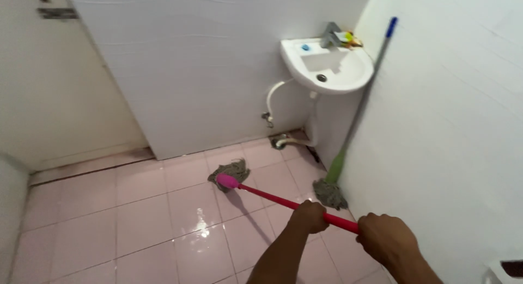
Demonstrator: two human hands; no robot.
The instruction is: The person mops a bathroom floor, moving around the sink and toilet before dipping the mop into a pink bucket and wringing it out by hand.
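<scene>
Both hands grip a red-handled mop (272, 197). My left hand (309, 216) is wrapped around the handle further down the shaft. My right hand (385, 239) holds it closer to my body. The handle slants up and left to a pink socket and a grey string mop head (231, 171), which rests on the pink tiled floor (141, 218) near the base of the white wall.
A white wall-mounted sink (327, 66) with a tap and small items hangs in the corner, pipes below it. A second mop (348, 131) with a grey shaft and green socket leans on the right wall. A pale door (54, 88) stands at left. The floor is wet and glossy.
</scene>
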